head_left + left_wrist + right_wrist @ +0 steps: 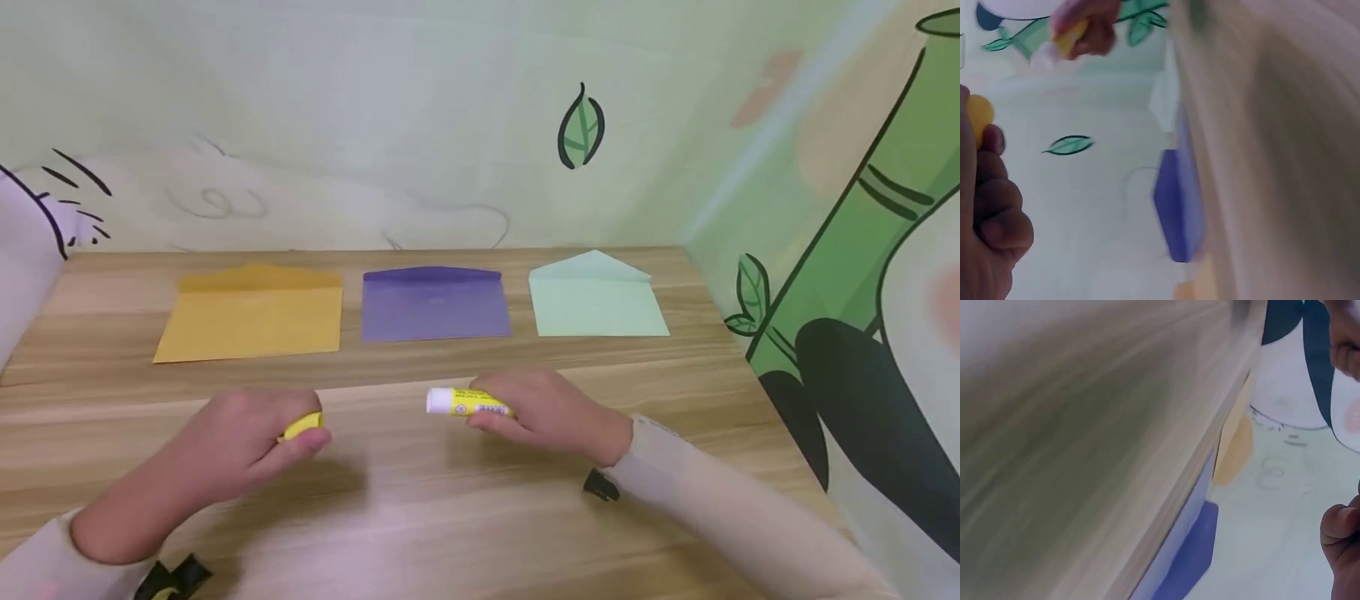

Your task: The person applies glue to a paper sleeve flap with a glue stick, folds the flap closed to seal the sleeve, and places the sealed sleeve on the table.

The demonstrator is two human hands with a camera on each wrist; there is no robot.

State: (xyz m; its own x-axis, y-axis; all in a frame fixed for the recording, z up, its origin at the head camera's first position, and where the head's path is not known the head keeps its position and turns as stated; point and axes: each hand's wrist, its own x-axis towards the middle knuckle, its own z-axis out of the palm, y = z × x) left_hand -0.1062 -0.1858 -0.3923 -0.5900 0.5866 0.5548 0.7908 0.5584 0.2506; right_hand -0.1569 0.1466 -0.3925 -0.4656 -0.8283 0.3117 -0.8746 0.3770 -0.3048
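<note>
My left hand [243, 437] grips a small yellow cap [303, 426] between thumb and curled fingers; the cap's rounded end [981, 119] shows in the left wrist view. Across from it, my right hand [547, 412] holds a yellow-labelled glue stick [474, 402], its white end uncapped and pointing left. Both hands are over the near half of the wooden table, a gap between them. Behind them lie three envelopes with flaps raised toward the wall: an orange-yellow one [251, 321], a purple one [435, 308] and a mint green one [600, 308].
The wooden table [420, 517] meets a pale wall covering [360, 108] just behind the envelopes. A second printed covering with green bamboo [847, 217] stands along the right edge. Black straps [602, 485] hang at both wrists.
</note>
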